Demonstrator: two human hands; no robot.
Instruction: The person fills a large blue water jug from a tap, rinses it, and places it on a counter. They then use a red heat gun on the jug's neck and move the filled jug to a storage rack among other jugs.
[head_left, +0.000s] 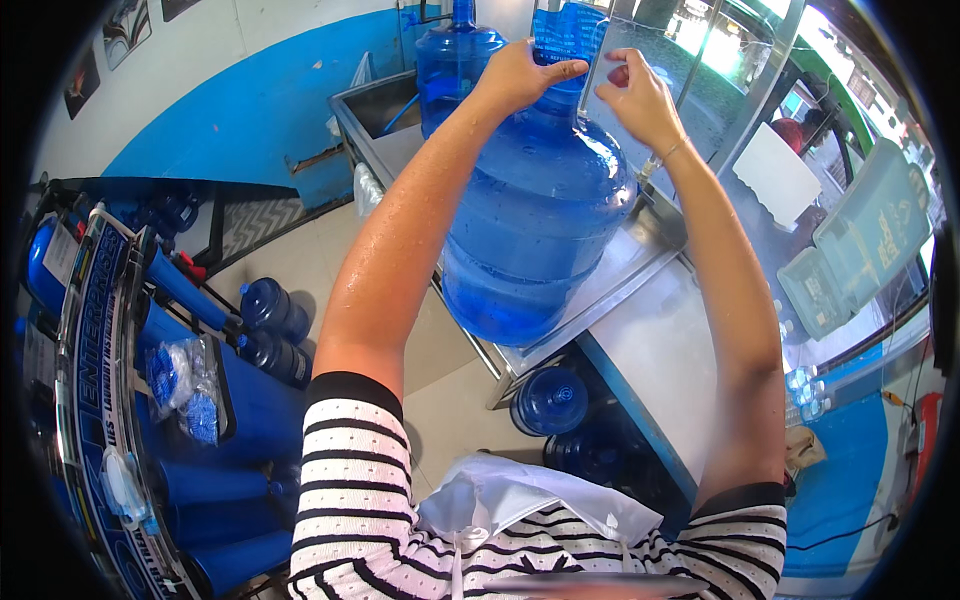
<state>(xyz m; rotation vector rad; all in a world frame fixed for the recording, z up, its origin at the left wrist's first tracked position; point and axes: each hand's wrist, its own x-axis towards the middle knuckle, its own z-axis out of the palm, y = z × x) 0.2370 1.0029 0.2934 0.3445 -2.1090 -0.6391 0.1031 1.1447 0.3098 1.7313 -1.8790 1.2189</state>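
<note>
A large blue water-cooler bottle (540, 225) stands before me on a metal counter, with liquid inside. Around its neck is a blue printed plastic seal sleeve (568, 34). My left hand (525, 75) is at the left side of the sleeve, with the thumb stretched across its front and the other fingers partly hidden behind it. To the right of the sleeve, my right hand (634, 94) is raised with bent fingers, apart from the bottle; whether anything small is between its fingertips cannot be told. A second blue bottle (454, 71) stands behind on the left.
A metal sink basin (382, 105) lies at the back left. Several blue bottles (551, 397) are under the counter and on the floor. Blue containers and a plastic bag of wrapped items (184, 382) fill the left side. A glass partition (675, 45) rises at the right; a person is beyond it.
</note>
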